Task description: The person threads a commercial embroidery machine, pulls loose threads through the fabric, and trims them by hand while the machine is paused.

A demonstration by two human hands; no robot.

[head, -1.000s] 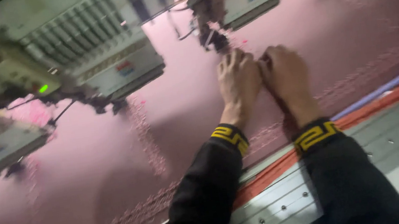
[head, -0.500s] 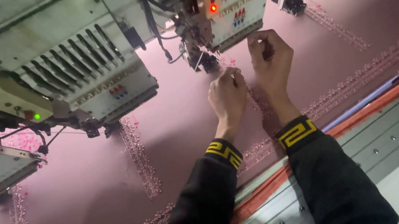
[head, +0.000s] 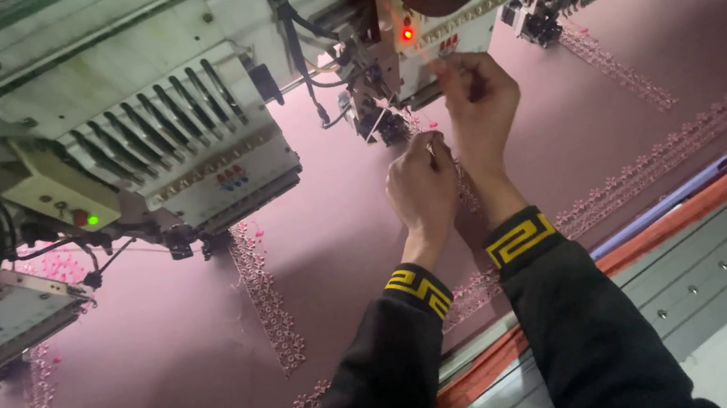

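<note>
Thread (head: 390, 121), thin and pale, is pinched by left hand (head: 422, 187) and right hand (head: 479, 100) below grey metal embroidery head (head: 417, 38), upper centre, over smooth pink fabric (head: 340, 235).

The person wears a black top with long sleeves; the cloth looks dark and a little shiny, with soft folds along both forearms; each sleeve ends in a tight knitted cuff, black with a yellow angular key pattern; the left cuff (head: 419, 290) sits just below the left hand (head: 422, 187); the right cuff (head: 521, 239) sits just below the right hand (head: 481, 100); both hands are bare, without gloves.
</note>
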